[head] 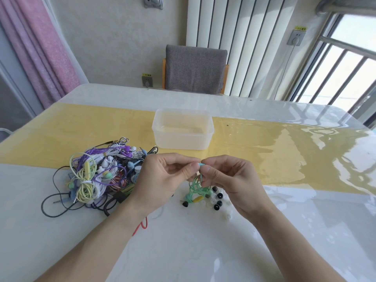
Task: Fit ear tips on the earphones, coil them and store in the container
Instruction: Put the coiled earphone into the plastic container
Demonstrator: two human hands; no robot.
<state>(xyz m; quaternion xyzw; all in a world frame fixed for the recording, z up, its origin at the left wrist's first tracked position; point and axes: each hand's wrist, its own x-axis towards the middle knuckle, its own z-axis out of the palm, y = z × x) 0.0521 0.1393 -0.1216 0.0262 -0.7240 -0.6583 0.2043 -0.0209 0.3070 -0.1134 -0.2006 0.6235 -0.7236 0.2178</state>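
Between both hands (162,176), green earphone (200,164).

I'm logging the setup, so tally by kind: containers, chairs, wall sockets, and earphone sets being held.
translucent rectangular plastic container: 1
grey fabric chair: 1
grey wall sockets: 2
mint-green wired earphone set, held: 1
Total: 5
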